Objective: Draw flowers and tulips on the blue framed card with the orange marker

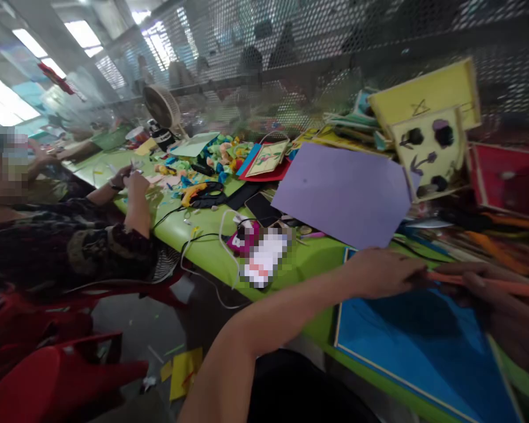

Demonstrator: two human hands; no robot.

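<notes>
A blue sheet with pale edging (392, 329) lies on the green table in front of me. Over its upper part reaches my left hand (383, 271), its fingers closed at the end of a thin orange strip (445, 278). From the right comes my right hand (489, 299), dark and partly blurred, with thumb and fingers pinched on the same strip. The strip's far end runs out past the right edge. Both hands are just above the blue sheet and cast a shadow on it.
Beyond my hands lies a purple sheet (344, 191), beside a cream panel with dark flower shapes (429, 153). A lit phone (267, 258) and a dark phone (263, 210) rest to the left. A co-worker (70, 241) sits at the table near a fan (162, 107) and scattered craft pieces.
</notes>
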